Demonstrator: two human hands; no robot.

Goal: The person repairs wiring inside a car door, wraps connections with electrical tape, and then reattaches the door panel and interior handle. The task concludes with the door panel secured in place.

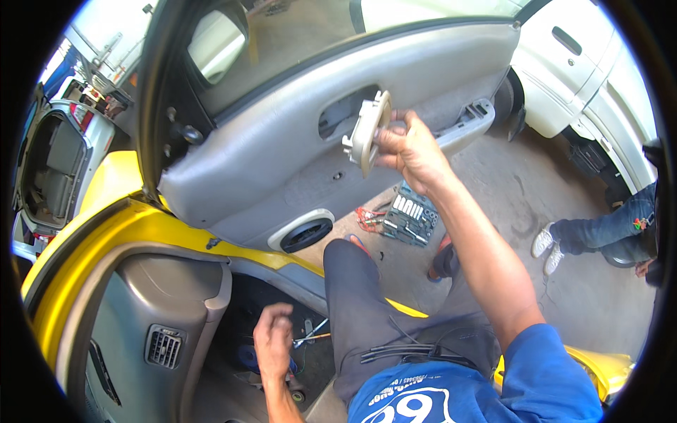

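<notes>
My right hand [416,151] is closed on a beige oval door handle trim [367,134] with clip tabs along its edge. It holds the trim upright in front of the grey door panel [268,155], beside the oval opening [338,121] in that panel. The trim covers part of the opening. Lower left, my left hand [273,345] hovers over the dark footwell, its fingers loosely bent and slightly blurred. Nothing shows in it. Beneath it lie a few tools [310,337], partly hidden by the hand and leg.
The yellow car's door stands wide, with a round speaker [307,231] low in its panel. On the ground outside sits an open socket set [409,215] beside red cables [370,218]. A person in jeans [599,225] is at right, near a white vehicle [585,77].
</notes>
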